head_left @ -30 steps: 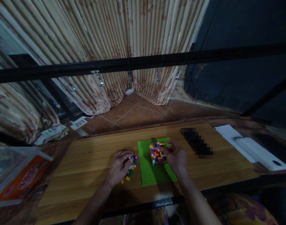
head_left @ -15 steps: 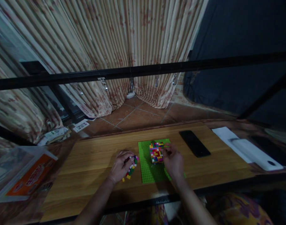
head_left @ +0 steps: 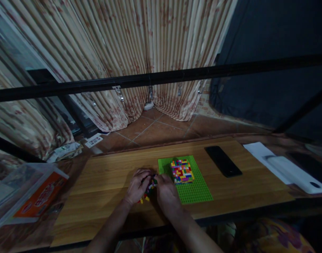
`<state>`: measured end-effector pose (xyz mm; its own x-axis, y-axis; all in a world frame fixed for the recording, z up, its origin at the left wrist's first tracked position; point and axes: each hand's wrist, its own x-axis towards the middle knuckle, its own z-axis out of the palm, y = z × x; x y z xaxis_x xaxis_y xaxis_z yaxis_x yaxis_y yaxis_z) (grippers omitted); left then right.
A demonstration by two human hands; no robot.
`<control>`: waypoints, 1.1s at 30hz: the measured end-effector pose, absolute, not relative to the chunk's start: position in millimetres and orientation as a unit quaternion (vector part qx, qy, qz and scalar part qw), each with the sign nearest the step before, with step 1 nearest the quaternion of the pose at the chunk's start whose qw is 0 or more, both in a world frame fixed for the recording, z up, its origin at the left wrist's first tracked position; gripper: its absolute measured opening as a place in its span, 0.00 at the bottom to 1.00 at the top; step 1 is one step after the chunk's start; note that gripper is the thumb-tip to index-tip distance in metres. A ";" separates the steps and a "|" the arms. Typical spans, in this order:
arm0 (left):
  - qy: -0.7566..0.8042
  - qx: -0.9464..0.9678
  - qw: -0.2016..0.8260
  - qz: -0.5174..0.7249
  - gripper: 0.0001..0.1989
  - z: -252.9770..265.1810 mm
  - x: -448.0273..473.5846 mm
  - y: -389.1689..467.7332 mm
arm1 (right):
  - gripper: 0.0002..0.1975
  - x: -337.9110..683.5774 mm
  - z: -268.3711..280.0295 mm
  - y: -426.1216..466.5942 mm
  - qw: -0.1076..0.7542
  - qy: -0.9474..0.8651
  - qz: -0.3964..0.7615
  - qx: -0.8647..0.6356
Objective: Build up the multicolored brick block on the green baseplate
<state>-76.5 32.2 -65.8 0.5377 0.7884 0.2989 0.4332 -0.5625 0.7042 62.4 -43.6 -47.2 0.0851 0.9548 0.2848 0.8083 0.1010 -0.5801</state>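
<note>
A green baseplate (head_left: 195, 191) lies on the wooden table (head_left: 102, 182). A block of small multicoloured bricks (head_left: 182, 171) stands on its far part, untouched. Left of the plate, my left hand (head_left: 137, 185) rests curled over a little pile of loose coloured bricks (head_left: 148, 191). My right hand (head_left: 166, 193) has come over the plate's left edge and its fingers meet the same pile, next to my left hand. Whether either hand grips a brick is hidden by the fingers.
A black phone (head_left: 223, 161) lies right of the plate. White paper and a white flat device (head_left: 295, 172) sit at the table's right end. An orange and clear box (head_left: 26, 196) is at the left. A black bar (head_left: 161, 75) crosses the view; curtains hang behind.
My right hand left the brick block on the plate and moved left to the loose pile beside my left hand. The left hand stayed in place.
</note>
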 end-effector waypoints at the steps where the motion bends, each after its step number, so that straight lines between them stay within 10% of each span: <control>1: 0.366 0.828 0.291 0.309 0.12 -66.2 -76.5 32.4 | 0.18 58.0 -49.3 -40.4 0.313 -0.670 0.114 -0.664; 16: 0.371 0.825 0.290 0.311 0.12 -69.1 -78.4 33.2 | 0.18 54.6 -67.1 -21.7 0.280 -0.662 0.084 -0.690; 33: 0.376 0.829 0.276 0.309 0.11 -68.2 -77.0 33.9 | 0.10 89.6 -43.0 -60.2 0.635 -0.357 0.430 -0.534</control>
